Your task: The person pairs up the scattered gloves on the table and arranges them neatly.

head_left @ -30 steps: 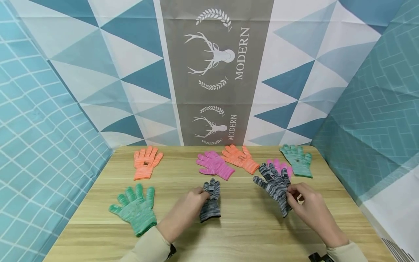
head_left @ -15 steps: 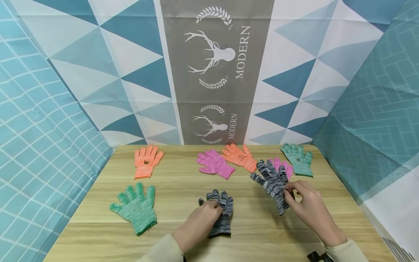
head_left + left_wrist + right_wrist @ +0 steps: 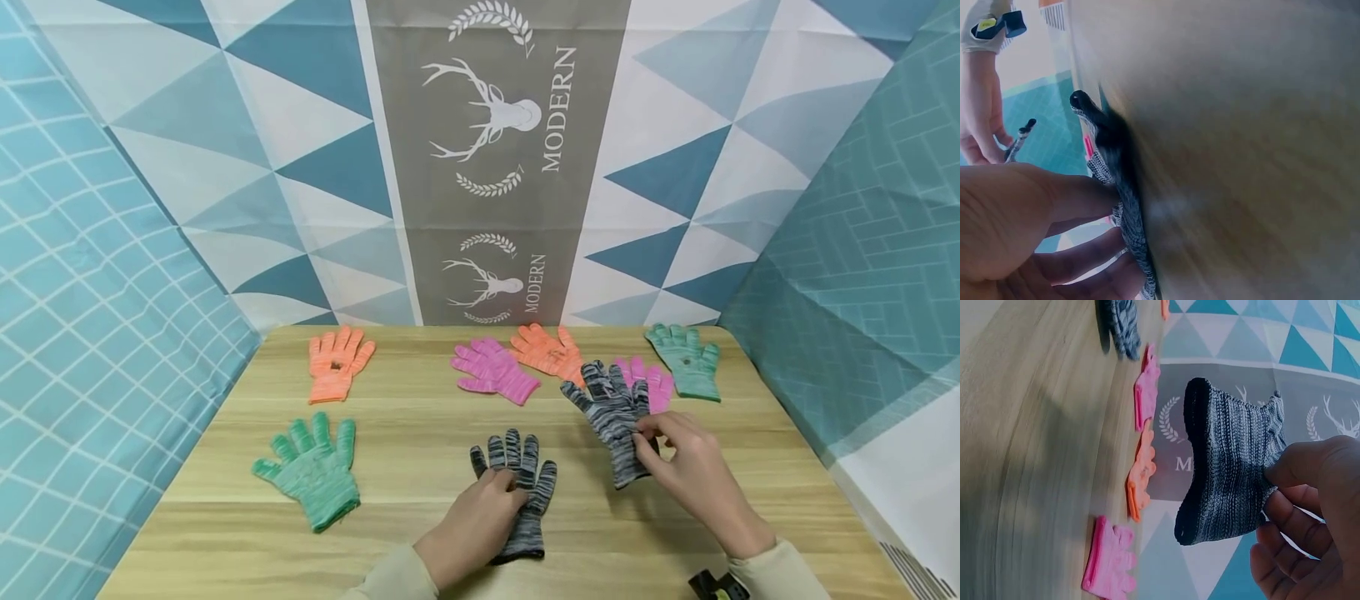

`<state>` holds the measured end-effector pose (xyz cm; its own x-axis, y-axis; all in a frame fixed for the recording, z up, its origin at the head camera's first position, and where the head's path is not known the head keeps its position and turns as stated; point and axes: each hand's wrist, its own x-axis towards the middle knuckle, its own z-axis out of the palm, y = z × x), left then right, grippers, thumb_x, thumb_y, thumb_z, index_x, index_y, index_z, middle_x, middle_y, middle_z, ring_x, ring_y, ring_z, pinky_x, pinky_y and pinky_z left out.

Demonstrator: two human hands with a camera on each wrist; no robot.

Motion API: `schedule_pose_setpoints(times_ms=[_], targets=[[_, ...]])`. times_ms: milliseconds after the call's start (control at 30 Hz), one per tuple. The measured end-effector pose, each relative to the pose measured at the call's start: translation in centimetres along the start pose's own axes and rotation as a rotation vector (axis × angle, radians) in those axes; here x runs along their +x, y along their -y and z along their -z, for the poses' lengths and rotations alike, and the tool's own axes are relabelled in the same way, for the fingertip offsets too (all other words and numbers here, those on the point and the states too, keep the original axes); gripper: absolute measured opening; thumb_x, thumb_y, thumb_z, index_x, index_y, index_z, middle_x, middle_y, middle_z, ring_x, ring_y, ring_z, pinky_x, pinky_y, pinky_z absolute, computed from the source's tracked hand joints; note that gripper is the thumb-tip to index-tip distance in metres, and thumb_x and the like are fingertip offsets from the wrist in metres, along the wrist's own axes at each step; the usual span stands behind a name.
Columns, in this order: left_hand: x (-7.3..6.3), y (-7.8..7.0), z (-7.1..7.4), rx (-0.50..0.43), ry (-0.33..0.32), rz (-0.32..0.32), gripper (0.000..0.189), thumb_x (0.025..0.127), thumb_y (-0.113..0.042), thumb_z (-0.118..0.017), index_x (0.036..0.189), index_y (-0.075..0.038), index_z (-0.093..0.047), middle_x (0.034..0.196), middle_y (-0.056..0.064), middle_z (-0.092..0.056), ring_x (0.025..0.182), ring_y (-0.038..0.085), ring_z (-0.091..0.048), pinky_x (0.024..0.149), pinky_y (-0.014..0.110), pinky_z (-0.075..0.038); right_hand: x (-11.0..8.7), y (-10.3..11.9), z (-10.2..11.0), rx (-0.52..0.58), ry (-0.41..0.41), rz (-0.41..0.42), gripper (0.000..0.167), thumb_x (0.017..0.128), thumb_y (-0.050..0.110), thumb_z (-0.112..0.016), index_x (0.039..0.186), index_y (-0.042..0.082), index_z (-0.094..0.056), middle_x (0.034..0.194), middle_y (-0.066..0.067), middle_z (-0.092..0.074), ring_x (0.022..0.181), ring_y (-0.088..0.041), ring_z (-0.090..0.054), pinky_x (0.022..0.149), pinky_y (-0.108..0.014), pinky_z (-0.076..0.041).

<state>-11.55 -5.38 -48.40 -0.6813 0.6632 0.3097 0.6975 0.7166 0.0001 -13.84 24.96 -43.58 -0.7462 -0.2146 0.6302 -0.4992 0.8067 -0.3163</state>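
Note:
In the head view my left hand pinches the palm of a black-and-grey knit glove that lies on the table, fingers spread away from me. The left wrist view shows that glove edge-on along the tabletop, thumb and fingertips at its surface. My right hand pinches a second black-and-grey glove by its side and holds it up off the table. Its dark-edged cuff faces the right wrist camera. A pink glove lies behind it, partly covered in the head view.
Along the back of the wooden table lie an orange glove, a pink glove, another orange glove and a green glove. Another green glove lies at left. Patterned cloth walls enclose the back and sides.
My left hand has drawn its glove right and toward me, and the glove's folded fingers now lie spread. My right hand has moved slightly left with its raised glove.

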Motion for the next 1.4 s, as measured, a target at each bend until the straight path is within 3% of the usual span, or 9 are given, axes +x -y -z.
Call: schedule_pose_setpoints(times_ms=[133,333,567,767,933,1133,1400], targets=[[0.0,0.0,0.1,-0.013,-0.017,-0.015,0.013,0.089,-0.009,-0.072,0.096,-0.016,-0.079,0.086,-0.001,-0.063,0.078,0.014,-0.060,0.069,0.024,-0.054,0.2,0.3,-0.5,0.036,0.002,0.027,0.021,0.076,-0.004,-0.079,0.087,0.013,-0.073,0.079,0.009,-0.066,0.072,-0.005,-0.057,0.059,-0.022,-0.051],[-0.2,0.2,0.7,-0.076,0.070,0.032,0.020,0.089,-0.023,-0.079,0.106,-0.014,-0.077,0.098,0.001,-0.066,0.087,0.015,-0.061,0.078,0.027,-0.055,0.3,1.2,-1.9,0.071,0.035,0.063,0.020,0.074,-0.005,-0.080,0.085,0.011,-0.073,0.075,0.008,-0.067,0.067,-0.004,-0.059,0.056,-0.026,-0.052],[-2.2,1.5,1.8,-0.115,0.035,0.137,0.034,0.087,-0.026,-0.081,0.115,-0.008,-0.074,0.105,0.006,-0.066,0.089,0.019,-0.060,0.080,0.032,-0.056,0.2,2.6,-3.3,0.136,0.062,0.078,0.022,0.075,-0.007,-0.081,0.084,0.011,-0.074,0.075,0.006,-0.069,0.068,-0.003,-0.062,0.055,-0.022,-0.052],[-3.8,2.9,2.3,-0.109,0.022,0.214,0.035,0.086,-0.028,-0.081,0.114,-0.007,-0.074,0.106,0.008,-0.069,0.091,0.022,-0.063,0.082,0.037,-0.057,0.1,3.3,-4.0,0.167,0.084,0.081,0.022,0.075,-0.008,-0.082,0.085,0.011,-0.075,0.076,0.007,-0.070,0.068,0.000,-0.062,0.054,-0.019,-0.051],[-4.8,3.6,2.2,-0.122,0.018,0.233,0.032,0.085,-0.029,-0.082,0.108,-0.010,-0.074,0.103,0.007,-0.068,0.087,0.022,-0.061,0.078,0.038,-0.056,0.0,3.9,-4.8,0.191,0.108,0.078,0.021,0.076,-0.006,-0.083,0.085,0.012,-0.075,0.076,0.007,-0.069,0.068,0.002,-0.060,0.054,-0.018,-0.050],[-5.4,3.7,1.8,-0.153,0.067,0.270,0.033,0.085,-0.032,-0.083,0.110,-0.012,-0.075,0.106,0.004,-0.063,0.087,0.019,-0.056,0.073,0.036,-0.051,0.2,5.1,-6.2,0.240,0.121,0.103,0.018,0.077,-0.004,-0.082,0.085,0.011,-0.075,0.077,0.007,-0.069,0.068,-0.001,-0.060,0.055,-0.016,-0.050],[-5.5,3.7,1.6,-0.126,0.065,0.249,0.037,0.083,-0.033,-0.083,0.112,-0.013,-0.075,0.108,0.005,-0.063,0.088,0.020,-0.056,0.071,0.035,-0.051,-0.1,6.5,-7.3,0.299,0.215,0.076,0.015,0.080,-0.003,-0.081,0.088,0.009,-0.075,0.079,0.005,-0.070,0.071,0.002,-0.061,0.057,-0.022,-0.055]])
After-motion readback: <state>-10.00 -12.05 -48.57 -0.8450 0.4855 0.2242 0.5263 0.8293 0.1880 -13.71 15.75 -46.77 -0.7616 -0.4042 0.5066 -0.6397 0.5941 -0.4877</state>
